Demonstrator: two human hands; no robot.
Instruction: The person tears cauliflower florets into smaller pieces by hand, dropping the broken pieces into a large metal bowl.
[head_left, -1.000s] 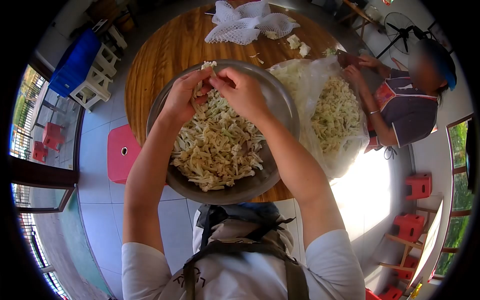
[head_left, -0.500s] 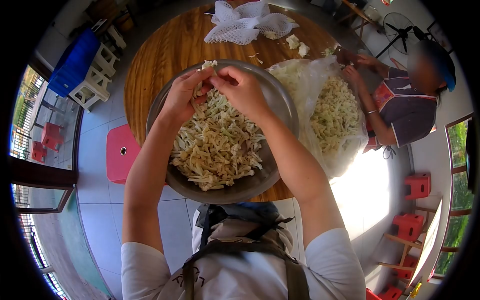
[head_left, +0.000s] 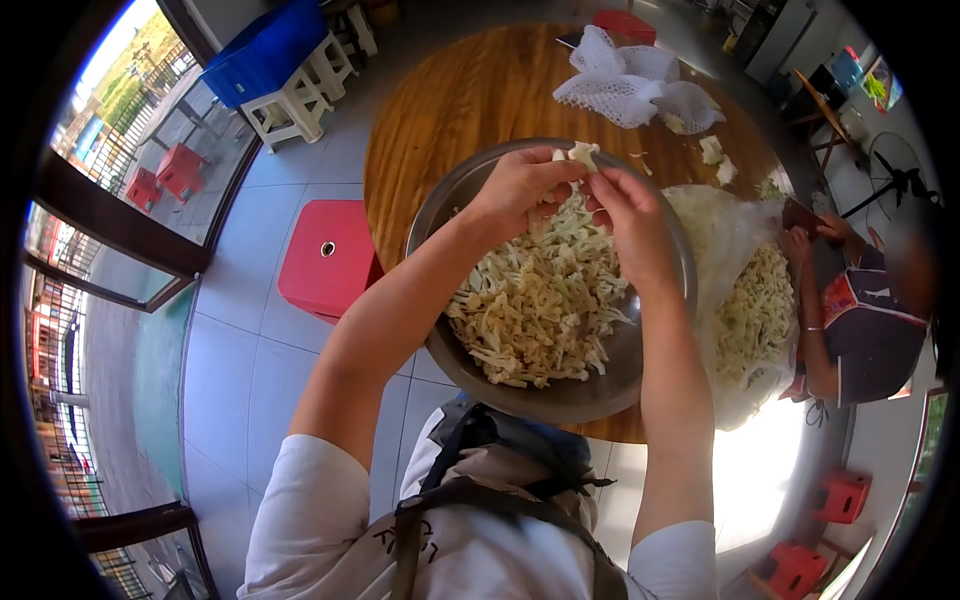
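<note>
A wide metal basin [head_left: 632, 372] holds a heap of small cauliflower pieces [head_left: 540, 310]. Over the far part of this basin, my left hand [head_left: 522, 190] and my right hand [head_left: 630, 212] meet at the fingertips. Between them is a pale cauliflower floret [head_left: 584, 154], pinched by the thumb and fingers of my right hand. My left fingers are curled round a cauliflower piece too, partly hidden by the hand. To the right of the basin stands a clear plastic bag [head_left: 735, 215] with more cut cauliflower [head_left: 755, 310] in it.
The round wooden table [head_left: 455, 85] carries white foam netting [head_left: 625, 85] and loose cauliflower chunks [head_left: 712, 152] at the back. A co-worker [head_left: 870, 320] works at the right edge. A red stool [head_left: 325, 255] stands to the left, near white stools [head_left: 290, 110] under a blue crate [head_left: 262, 55].
My view has swung left, so the table and basin appear farther right. Both hands stay above the basin, and the floret between the fingertips now shows more plainly.
</note>
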